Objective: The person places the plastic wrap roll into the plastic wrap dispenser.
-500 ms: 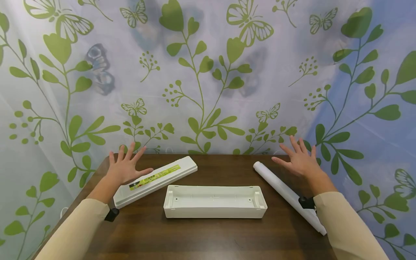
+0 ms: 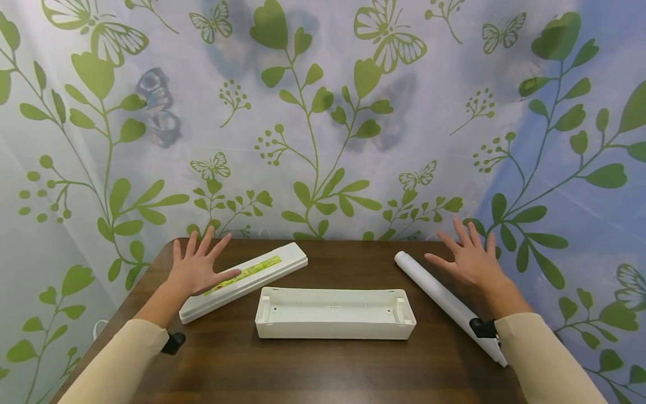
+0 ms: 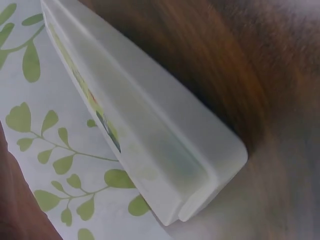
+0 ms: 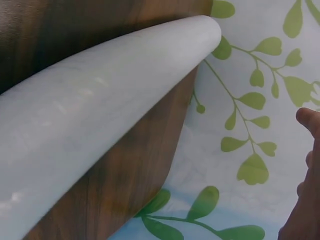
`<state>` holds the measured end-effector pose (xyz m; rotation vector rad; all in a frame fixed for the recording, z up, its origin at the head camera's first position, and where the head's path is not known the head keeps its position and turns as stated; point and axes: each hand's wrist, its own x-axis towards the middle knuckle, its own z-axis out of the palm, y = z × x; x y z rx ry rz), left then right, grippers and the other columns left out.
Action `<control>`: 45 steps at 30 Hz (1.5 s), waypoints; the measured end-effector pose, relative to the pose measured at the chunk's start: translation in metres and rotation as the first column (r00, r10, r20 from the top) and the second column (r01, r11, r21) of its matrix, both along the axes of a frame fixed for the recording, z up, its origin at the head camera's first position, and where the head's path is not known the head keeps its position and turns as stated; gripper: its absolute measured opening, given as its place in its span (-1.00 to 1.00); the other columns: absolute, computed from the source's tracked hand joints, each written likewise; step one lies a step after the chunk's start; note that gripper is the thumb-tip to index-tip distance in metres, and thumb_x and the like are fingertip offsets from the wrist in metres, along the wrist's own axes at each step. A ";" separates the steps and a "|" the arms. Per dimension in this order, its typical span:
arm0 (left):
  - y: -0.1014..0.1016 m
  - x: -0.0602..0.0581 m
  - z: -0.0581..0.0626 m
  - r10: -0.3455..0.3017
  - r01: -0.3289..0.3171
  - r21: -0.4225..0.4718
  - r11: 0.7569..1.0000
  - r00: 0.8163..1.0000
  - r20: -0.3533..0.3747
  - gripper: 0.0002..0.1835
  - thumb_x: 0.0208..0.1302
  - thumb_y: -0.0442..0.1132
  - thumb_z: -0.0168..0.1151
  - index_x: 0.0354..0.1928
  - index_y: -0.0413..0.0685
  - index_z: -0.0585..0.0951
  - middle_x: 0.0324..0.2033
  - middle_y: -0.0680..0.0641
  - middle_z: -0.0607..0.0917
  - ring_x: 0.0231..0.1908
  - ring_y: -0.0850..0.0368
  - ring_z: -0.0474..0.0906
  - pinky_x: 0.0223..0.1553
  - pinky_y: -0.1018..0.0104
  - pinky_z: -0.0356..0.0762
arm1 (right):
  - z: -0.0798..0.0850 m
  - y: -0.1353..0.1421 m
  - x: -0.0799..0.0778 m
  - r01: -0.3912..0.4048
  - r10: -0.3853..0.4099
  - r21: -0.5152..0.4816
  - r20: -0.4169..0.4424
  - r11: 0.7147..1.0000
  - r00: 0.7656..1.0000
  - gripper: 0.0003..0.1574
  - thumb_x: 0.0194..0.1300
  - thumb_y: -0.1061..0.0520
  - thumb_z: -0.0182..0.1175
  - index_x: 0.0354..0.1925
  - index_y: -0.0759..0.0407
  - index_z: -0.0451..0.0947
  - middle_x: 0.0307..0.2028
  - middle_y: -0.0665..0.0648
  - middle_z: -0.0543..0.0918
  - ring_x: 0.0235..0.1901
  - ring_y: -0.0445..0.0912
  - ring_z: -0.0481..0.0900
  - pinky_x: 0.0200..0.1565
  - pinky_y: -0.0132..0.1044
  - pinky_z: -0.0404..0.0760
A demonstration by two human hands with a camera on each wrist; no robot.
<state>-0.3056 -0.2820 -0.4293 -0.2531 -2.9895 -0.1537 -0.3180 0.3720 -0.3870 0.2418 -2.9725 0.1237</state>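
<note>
My left hand (image 2: 194,270) has its fingers spread and overlaps a long white lid (image 2: 275,264) with a yellow-green label (image 2: 257,267) in the head view. In the left wrist view the same lid (image 3: 135,105) lies slantwise, its stepped edge showing. My right hand (image 2: 471,258), fingers also spread, is beside a white roll (image 2: 439,294) on the right. That roll (image 4: 110,85) crosses the right wrist view, with part of the hand (image 4: 307,185) at the edge. Between the hands sits an open white box (image 2: 333,330), long and rectangular, with nothing in it. Neither hand holds anything.
Everything lies on a dark brown wooden table (image 2: 313,370). Behind its far edge hangs a pale curtain (image 2: 323,140) printed with green leaves and butterflies. Both wrists carry black camera mounts, the left one (image 2: 174,343) and the right one (image 2: 483,328).
Both hands have shifted slightly right and a little lower in the head view, fingers still spread. The left hand now covers more of the label. Lid, box and roll keep their places on the table.
</note>
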 end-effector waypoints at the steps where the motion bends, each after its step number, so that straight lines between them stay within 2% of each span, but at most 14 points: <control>1: 0.000 0.002 -0.001 -0.003 0.003 0.004 1.000 1.000 -0.001 0.12 0.17 0.67 -0.03 0.65 0.42 -0.13 0.65 -0.20 -0.26 0.57 -0.50 -0.33 0.39 -0.57 -0.59 | -0.001 0.000 0.001 -0.001 0.001 0.002 0.000 1.000 1.000 0.21 0.32 -0.67 -0.07 0.64 -0.06 -0.02 0.65 0.26 -0.40 0.59 0.37 -0.49 0.31 0.62 -0.57; 7: 0.005 0.010 -0.005 -0.030 0.030 0.019 0.999 0.999 -0.011 0.10 0.19 0.62 0.02 0.65 0.43 -0.13 0.65 -0.18 -0.26 0.57 -0.48 -0.36 0.40 -0.57 -0.56 | -0.007 -0.004 0.009 -0.008 0.008 0.031 0.004 0.999 1.000 0.20 0.32 -0.68 -0.12 0.65 -0.10 -0.04 0.63 0.22 -0.50 0.58 0.37 -0.50 0.30 0.62 -0.59; 11: 0.010 0.017 -0.008 -0.050 0.051 0.030 0.998 0.998 -0.026 0.09 0.20 0.61 0.04 0.65 0.43 -0.11 0.65 -0.17 -0.25 0.58 -0.46 -0.35 0.41 -0.57 -0.54 | -0.012 -0.008 0.015 -0.019 0.019 0.030 -0.001 0.999 1.000 0.19 0.32 -0.68 -0.10 0.64 -0.11 -0.02 0.64 0.25 -0.44 0.58 0.39 -0.50 0.29 0.61 -0.63; 18: 0.020 0.024 -0.018 -0.089 0.094 0.068 0.993 0.994 -0.063 0.08 0.20 0.57 0.11 0.64 0.48 -0.10 0.66 -0.09 -0.25 0.60 -0.40 -0.33 0.44 -0.53 -0.51 | -0.022 -0.010 0.029 -0.044 0.044 0.005 -0.024 0.999 0.999 0.18 0.32 -0.64 -0.03 0.63 -0.07 0.04 0.65 0.22 -0.44 0.59 0.35 -0.52 0.30 0.64 -0.52; 24: 0.028 0.031 -0.023 -0.142 0.154 0.113 0.982 0.984 -0.106 0.04 0.20 0.50 0.19 0.63 0.48 -0.02 0.66 -0.06 -0.20 0.60 -0.39 -0.26 0.45 -0.54 -0.41 | -0.032 -0.010 0.044 -0.062 0.061 -0.024 -0.056 0.998 0.997 0.11 0.35 -0.58 0.02 0.63 -0.12 0.04 0.66 0.22 -0.37 0.60 0.36 -0.44 0.30 0.67 -0.42; 29: 0.035 0.038 -0.029 -0.180 0.197 0.105 0.975 0.972 -0.153 0.05 0.19 0.49 0.22 0.63 0.44 0.03 0.66 -0.09 -0.13 0.59 -0.39 -0.18 0.44 -0.55 -0.28 | -0.044 -0.005 0.053 -0.074 0.069 -0.063 -0.070 0.995 0.995 0.09 0.36 -0.53 0.07 0.63 -0.14 0.02 0.66 0.17 -0.41 0.60 0.35 -0.46 0.31 0.65 -0.49; 34: 0.043 0.044 -0.034 -0.223 0.249 0.148 0.957 0.960 -0.172 0.04 0.17 0.45 0.27 0.62 0.40 0.07 0.66 -0.10 -0.10 0.59 -0.39 -0.15 0.43 -0.56 -0.22 | -0.056 0.000 0.064 -0.080 0.073 -0.085 -0.086 0.993 0.994 0.07 0.37 -0.49 0.11 0.63 -0.16 0.03 0.65 0.16 -0.41 0.60 0.34 -0.46 0.29 0.66 -0.50; 38: 0.049 0.048 -0.038 -0.252 0.278 0.180 0.943 0.955 -0.156 0.05 0.18 0.43 0.28 0.63 0.39 0.06 0.66 -0.08 -0.13 0.59 -0.36 -0.16 0.44 -0.54 -0.21 | -0.063 0.003 0.072 -0.079 0.068 -0.106 -0.104 0.991 0.992 0.04 0.37 -0.46 0.14 0.62 -0.18 0.06 0.66 0.17 -0.37 0.61 0.34 -0.42 0.27 0.70 -0.38; 45: 0.061 0.056 -0.041 -0.318 0.351 0.304 0.886 0.936 -0.151 0.07 0.16 0.36 0.33 0.63 0.24 0.10 0.65 -0.14 -0.08 0.57 -0.42 -0.10 0.41 -0.56 -0.11 | -0.076 0.013 0.083 -0.061 0.049 -0.139 -0.087 0.988 0.995 0.01 0.39 -0.43 0.15 0.62 -0.21 0.06 0.66 0.14 -0.35 0.61 0.33 -0.36 0.22 0.71 -0.16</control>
